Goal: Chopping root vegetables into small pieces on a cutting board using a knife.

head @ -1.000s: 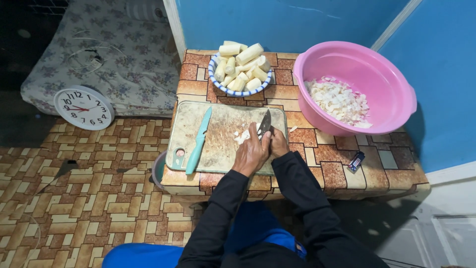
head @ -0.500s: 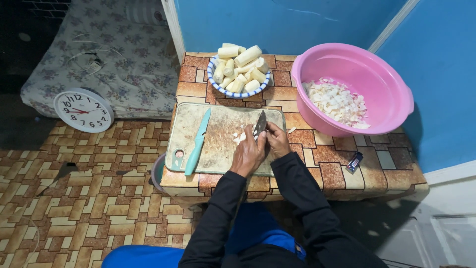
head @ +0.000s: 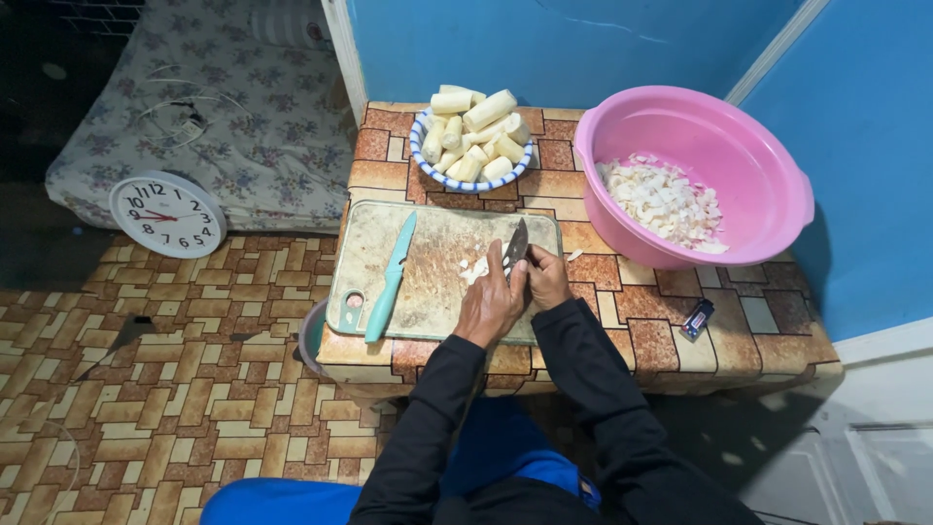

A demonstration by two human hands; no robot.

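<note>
My right hand [head: 547,277] grips a dark-bladed knife [head: 515,245] over a worn cutting board [head: 437,292]. Its blade points away from me, down among small pale chopped pieces [head: 474,269]. My left hand [head: 491,304] rests on the board beside the blade, fingers on the pieces. A teal knife [head: 391,278] lies loose on the left half of the board. Behind the board stands a blue-rimmed bowl [head: 470,181] heaped with peeled pale chunks [head: 476,131]. A pink basin [head: 748,175] at the right holds chopped white bits [head: 663,199].
The small table [head: 622,321] has a tile-patterned cover; a small dark lighter-like thing [head: 697,319] lies near its right front. A round wall clock [head: 167,214] leans by a floral mattress [head: 214,117] on the left. Blue walls close the back and right.
Both hands and the knife have stayed at the same spot on the board, with only slight chopping movement. Nothing else has shifted.
</note>
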